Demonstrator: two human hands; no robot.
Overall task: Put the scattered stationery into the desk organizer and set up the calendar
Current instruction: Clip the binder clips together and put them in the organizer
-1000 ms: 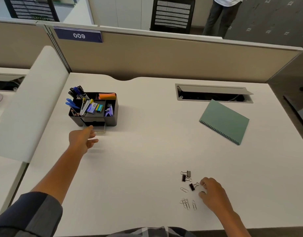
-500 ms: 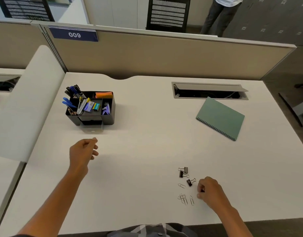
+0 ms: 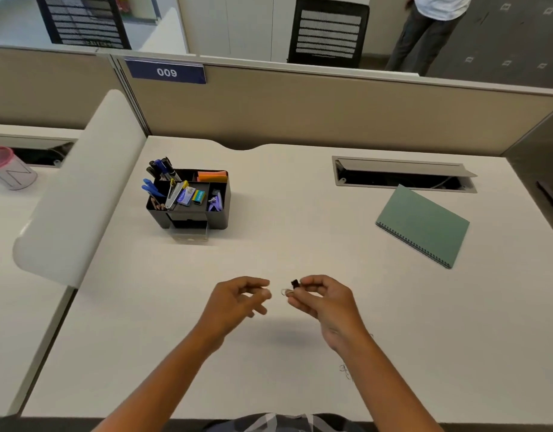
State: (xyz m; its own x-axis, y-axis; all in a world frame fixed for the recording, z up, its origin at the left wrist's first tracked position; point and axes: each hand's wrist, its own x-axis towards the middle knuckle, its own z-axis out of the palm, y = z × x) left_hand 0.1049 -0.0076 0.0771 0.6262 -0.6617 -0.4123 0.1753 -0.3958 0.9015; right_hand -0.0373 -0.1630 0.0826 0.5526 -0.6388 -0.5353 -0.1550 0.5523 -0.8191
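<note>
My right hand (image 3: 323, 299) is raised over the middle of the desk and pinches a small black binder clip (image 3: 295, 284), its wire loop showing by the fingertips. My left hand (image 3: 237, 299) hovers just left of it, fingers loosely curled and holding nothing. The black desk organizer (image 3: 219, 218) stands at the back left with pens, scissors, sticky notes and a stapler in it; its clear small drawer (image 3: 191, 234) is pulled out at the front. The green spiral-bound calendar (image 3: 423, 226) lies flat at the right. A few paper clips (image 3: 346, 371) lie beside my right forearm.
A cable hatch (image 3: 404, 176) is open at the back right of the white desk (image 3: 300, 232). A beige partition (image 3: 300, 113) closes the far edge and a white side divider (image 3: 81, 188) the left. A pink-rimmed cup (image 3: 7, 168) stands on the neighbouring desk. A person (image 3: 431, 26) stands beyond the partition.
My right hand has lifted off the desk with a binder clip and moved toward the centre. My left hand has drawn back from the organizer's drawer and come up close to the right hand.
</note>
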